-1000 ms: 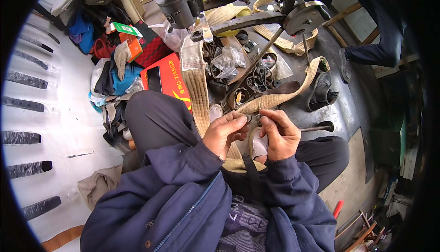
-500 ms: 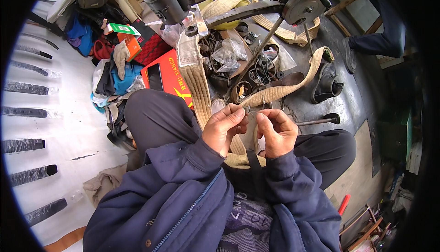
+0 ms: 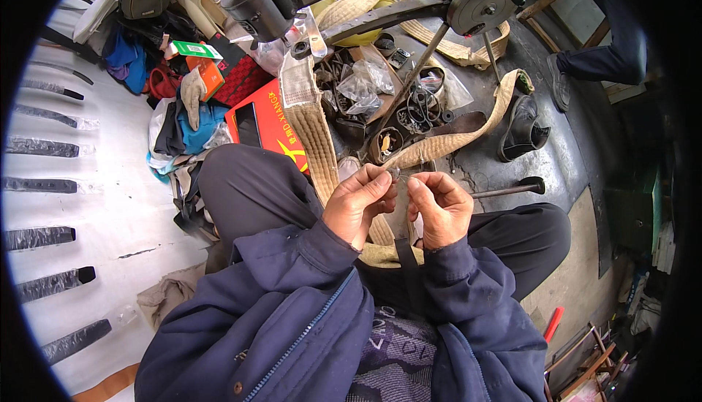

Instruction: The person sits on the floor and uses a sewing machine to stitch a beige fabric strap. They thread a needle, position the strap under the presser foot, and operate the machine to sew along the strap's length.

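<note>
Both hands are raised above my lap, close together with fingertips almost meeting. My left hand (image 3: 360,203) pinches a tiny shiny item (image 3: 395,173) between thumb and forefinger; it is too small to name. The fingers of my right hand (image 3: 443,212) are drawn together in a pinch just beside it, and whatever lies in them cannot be made out. Just beyond the fingertips runs a long beige stitched webbing strap (image 3: 468,139). Another length of quilted strap (image 3: 322,139) hangs to the left of my hands and passes behind them.
A dark hand-cranked machine with a wheel (image 3: 485,9) stands ahead. Under it are plastic bags (image 3: 365,84) and a round tin (image 3: 385,144). A red box (image 3: 274,120) lies left, a black shoe (image 3: 522,130) right. Wrapped dark straps (image 3: 44,237) line a white sheet. Another person's leg (image 3: 607,58) shows far right.
The view has shifted slightly. Both hands keep nearly the same pinching pose, with the right fingertips marginally closer to the left.
</note>
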{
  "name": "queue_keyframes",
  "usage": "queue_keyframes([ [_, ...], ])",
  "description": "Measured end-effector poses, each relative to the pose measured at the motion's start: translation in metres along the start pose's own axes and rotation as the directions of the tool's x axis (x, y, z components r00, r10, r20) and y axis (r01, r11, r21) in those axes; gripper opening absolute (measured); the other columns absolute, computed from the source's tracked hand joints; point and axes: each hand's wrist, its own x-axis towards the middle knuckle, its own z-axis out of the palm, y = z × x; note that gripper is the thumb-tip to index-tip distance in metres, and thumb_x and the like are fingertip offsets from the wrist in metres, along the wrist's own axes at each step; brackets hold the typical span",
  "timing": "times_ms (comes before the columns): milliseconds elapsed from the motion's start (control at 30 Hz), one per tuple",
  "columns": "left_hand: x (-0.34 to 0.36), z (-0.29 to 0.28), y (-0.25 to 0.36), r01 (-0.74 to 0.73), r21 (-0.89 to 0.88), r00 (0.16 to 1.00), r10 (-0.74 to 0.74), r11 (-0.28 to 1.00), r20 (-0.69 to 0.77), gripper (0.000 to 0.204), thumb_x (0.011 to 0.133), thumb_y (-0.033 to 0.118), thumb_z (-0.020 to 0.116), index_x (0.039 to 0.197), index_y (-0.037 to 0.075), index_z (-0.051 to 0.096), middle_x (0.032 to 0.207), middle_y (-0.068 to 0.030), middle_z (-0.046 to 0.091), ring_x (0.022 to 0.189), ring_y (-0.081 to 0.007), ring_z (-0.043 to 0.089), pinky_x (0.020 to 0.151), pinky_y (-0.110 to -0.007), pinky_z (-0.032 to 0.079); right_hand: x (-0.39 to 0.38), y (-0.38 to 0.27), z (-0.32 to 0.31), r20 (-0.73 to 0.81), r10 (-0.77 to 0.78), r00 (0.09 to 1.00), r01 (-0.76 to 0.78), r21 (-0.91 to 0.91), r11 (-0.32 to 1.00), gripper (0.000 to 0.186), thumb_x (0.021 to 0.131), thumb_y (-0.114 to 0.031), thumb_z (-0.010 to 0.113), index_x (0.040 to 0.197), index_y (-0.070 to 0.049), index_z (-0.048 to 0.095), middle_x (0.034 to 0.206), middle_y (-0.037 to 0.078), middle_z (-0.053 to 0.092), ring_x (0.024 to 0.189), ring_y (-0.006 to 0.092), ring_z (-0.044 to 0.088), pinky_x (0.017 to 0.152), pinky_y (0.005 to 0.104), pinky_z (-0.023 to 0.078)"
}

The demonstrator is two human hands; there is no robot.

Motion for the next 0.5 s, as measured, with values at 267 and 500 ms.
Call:
queue_keyframes([
  [267,-0.0002,0.0005,0.0009,-0.002,-0.003,1.000,0.002,1.000,0.021,0.010,0.096,0.020,0.064,0.104,0.014,0.062,0.091,0.0005,0.062,0.084,-0.0137,0.059,0.082,-0.032,0.048,-0.0002,0.0003,-0.0001,-0.010,0.015,1.000,-0.015,-0.003,1.000,0.009,0.088,-0.004,0.070,0.095,0.003,0.068,0.076,0.000,0.065,0.056,0.0035,0.052,0.049,0.0179,0.040],
  [500,-0.0001,0.0009,0.0006,-0.001,0.000,1.000,0.001,1.000,0.019,0.008,0.096,0.019,0.063,0.103,0.015,0.061,0.092,0.0010,0.062,0.084,-0.0133,0.059,0.081,-0.031,0.048,0.0002,0.0013,0.0000,0.000,0.010,1.000,-0.010,-0.005,1.000,0.008,0.088,-0.004,0.070,0.093,0.003,0.068,0.076,0.000,0.065,0.056,0.0038,0.053,0.049,0.0179,0.041],
])
